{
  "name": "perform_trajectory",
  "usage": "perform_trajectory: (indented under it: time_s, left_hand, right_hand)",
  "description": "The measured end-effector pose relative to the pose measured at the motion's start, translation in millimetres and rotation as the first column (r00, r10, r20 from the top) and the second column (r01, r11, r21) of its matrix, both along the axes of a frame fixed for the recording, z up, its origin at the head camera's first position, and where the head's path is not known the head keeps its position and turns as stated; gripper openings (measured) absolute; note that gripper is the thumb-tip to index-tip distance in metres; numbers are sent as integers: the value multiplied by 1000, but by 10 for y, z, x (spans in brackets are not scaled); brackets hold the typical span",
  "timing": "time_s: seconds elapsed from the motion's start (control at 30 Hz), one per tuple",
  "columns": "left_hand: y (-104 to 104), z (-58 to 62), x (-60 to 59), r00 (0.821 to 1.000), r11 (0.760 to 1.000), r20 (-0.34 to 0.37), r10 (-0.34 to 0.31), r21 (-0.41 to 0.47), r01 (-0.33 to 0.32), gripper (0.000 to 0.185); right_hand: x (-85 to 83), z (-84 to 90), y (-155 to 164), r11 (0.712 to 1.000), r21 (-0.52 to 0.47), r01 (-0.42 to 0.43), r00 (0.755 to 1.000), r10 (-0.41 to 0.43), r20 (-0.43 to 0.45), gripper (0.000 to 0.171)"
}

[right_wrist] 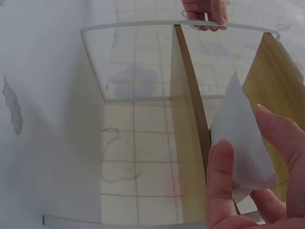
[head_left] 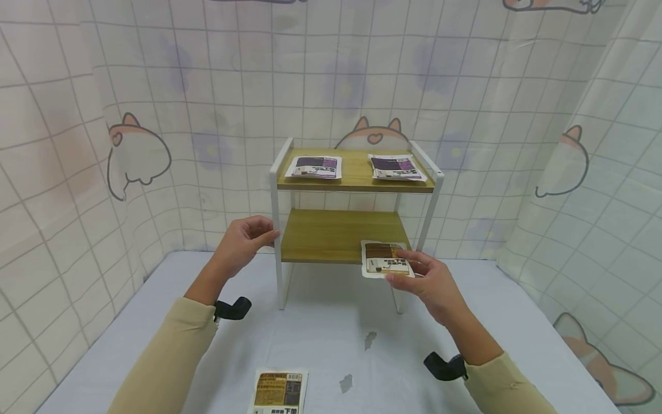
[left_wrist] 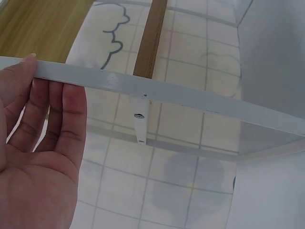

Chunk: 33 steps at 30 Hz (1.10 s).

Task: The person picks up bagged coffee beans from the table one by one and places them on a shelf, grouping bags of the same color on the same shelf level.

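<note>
My left hand holds the left front post of a small two-tier shelf, thumb and fingers around the white frame in the left wrist view. With my right hand I pinch a brown-and-white printed packet by its right side, at the front right of the lower board. Its plain pale back faces the right wrist camera, close by the lower board's edge. On the upper board lie purple-and-white packets, one group at the left and one at the right.
Another brown-and-white packet lies on the white tabletop near the front edge. Two grey patches mark the cloth. A tiled-pattern curtain with cartoon animals hangs behind and at both sides.
</note>
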<state>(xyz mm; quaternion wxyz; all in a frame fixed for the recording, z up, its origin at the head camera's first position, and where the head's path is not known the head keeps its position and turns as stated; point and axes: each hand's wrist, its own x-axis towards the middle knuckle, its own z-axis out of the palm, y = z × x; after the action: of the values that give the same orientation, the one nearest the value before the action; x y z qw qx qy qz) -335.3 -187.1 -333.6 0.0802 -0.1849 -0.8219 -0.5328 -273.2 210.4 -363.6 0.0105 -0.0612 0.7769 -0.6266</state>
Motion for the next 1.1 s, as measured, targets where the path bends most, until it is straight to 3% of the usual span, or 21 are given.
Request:
perform_trajectory:
  time_s: [1.1]
  left_hand:
    - [-1, -2, -8, 1000, 1000, -10, -12, 10, 12, 34]
  right_hand:
    - [-130, -24, -21, 998, 47, 52, 995, -48, -91, 63]
